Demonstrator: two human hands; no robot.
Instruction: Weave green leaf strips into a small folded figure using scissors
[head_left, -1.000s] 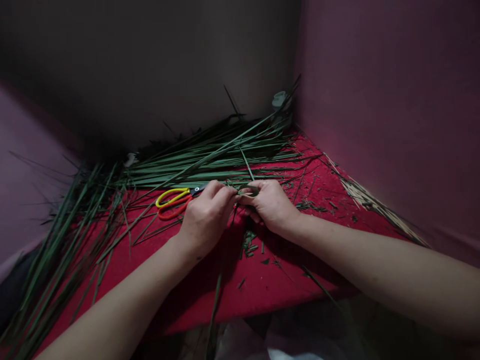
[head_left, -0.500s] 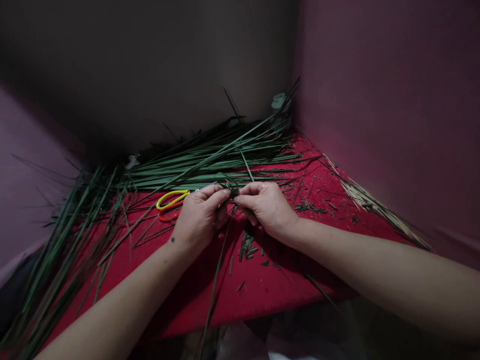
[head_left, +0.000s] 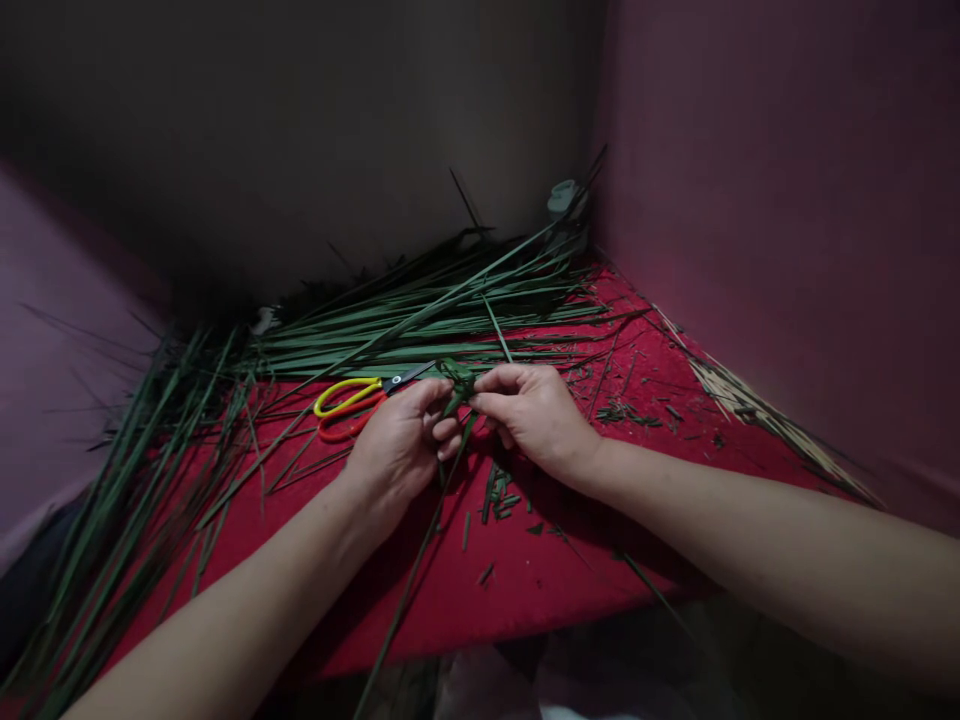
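Between my two hands is a small folded piece of green leaf, with a long thin strip hanging from it toward the table's front edge. The fingers of my left hand are curled around its left side. My right hand pinches its right side between thumb and forefinger. Scissors with one yellow and one red handle lie just behind my left hand, their blades pointing right.
Long green leaves are piled along the back and left of the red cloth. Pale thin sticks lie along the right wall. Short leaf scraps are scattered near the middle. A whitish object stands in the back corner.
My left hand has turned and its fingers have loosened, so more of the folded leaf and the scissors' blades show. The hanging strip has swung to the left.
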